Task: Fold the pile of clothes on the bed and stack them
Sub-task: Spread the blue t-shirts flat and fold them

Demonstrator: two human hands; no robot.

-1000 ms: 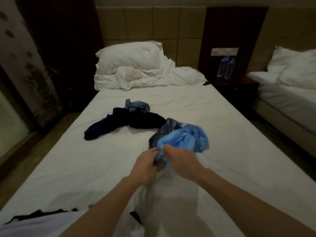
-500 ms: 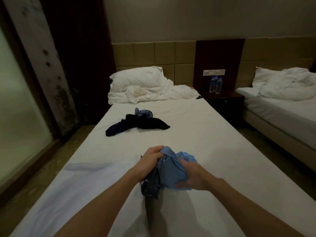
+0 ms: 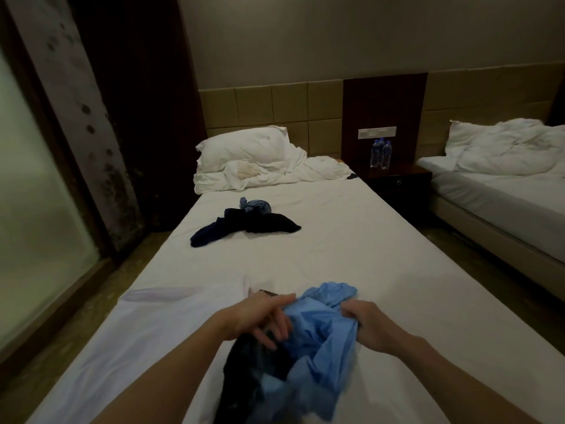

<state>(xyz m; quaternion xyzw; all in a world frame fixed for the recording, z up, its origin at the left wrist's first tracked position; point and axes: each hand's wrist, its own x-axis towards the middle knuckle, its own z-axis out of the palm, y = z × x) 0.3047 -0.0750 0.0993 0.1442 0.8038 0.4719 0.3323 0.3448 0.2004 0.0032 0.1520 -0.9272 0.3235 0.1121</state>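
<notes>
A crumpled light blue garment point(image 3: 318, 341) is held up over the near end of the bed point(image 3: 351, 240), close to its foot edge, with a dark garment point(image 3: 253, 371) bunched against its left side and hanging below it. The right hand point(image 3: 363, 324) has its fingers curled tight round a fold at the blue cloth's right edge, knuckles up, forearm running in from the lower right. The left hand point(image 3: 260, 316) lies over the seam between the two garments, fingers point(image 3: 276, 327) spread and only loosely bent, tips touching the blue cloth and the dark one; I cannot tell whether it pinches either. Its forearm comes in from the lower left.

Half a second ago both hands were pressed together round the bundle; now they are drawn apart and the blue cloth is opened wider between them.

Farther up the bed, toward its left edge, lies the pile of clothes point(image 3: 244, 226), dark pieces with a small knotted blue one on top. A white pillow point(image 3: 244, 146) and rumpled sheets sit at the head edge. Two water bottles point(image 3: 380, 154) stand on the nightstand point(image 3: 397, 179) to the right, a second bed point(image 3: 501, 191) beyond.
</notes>
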